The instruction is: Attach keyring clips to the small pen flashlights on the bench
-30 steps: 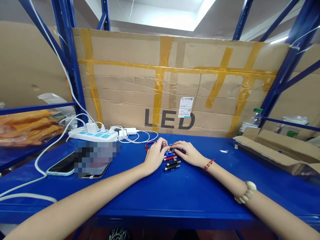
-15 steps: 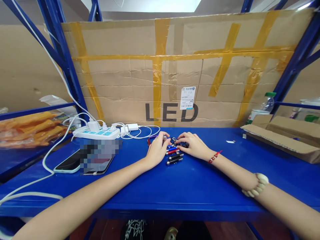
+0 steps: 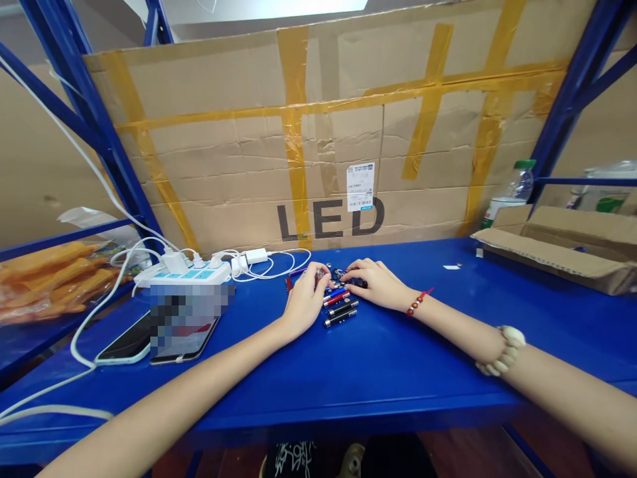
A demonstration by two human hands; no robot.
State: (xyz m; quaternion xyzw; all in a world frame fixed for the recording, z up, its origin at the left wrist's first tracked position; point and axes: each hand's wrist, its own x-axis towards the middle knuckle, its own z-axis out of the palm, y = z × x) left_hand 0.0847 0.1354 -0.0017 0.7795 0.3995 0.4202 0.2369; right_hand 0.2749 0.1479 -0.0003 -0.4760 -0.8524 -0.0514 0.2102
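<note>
In the head view, several small pen-like metal tubes with silver ends lie side by side on the blue shelf top. Among them are a red tube (image 3: 336, 298), a black tube (image 3: 343, 309) and another black tube (image 3: 340, 319) closest to me. My left hand (image 3: 306, 299) curls over the left side of the group, thumb and forefinger close together; what is between them is too small to make out. My right hand (image 3: 375, 284) bends its fingers down over a dark cluster (image 3: 357, 283) on the right, which it partly hides. A dark red item (image 3: 289, 283) shows behind my left hand.
On the left are a white power strip (image 3: 192, 273) with plugs and cables, and two phones (image 3: 124, 338) lying flat. At right stand an open cardboard box (image 3: 557, 252) and a green-capped bottle (image 3: 512, 189). A large cardboard sheet (image 3: 239, 172) closes off the back.
The camera view has tilted and shifted, so everything sits a little further left in the picture. Both hands stay at the group of tubes, with only slight finger movement.
</note>
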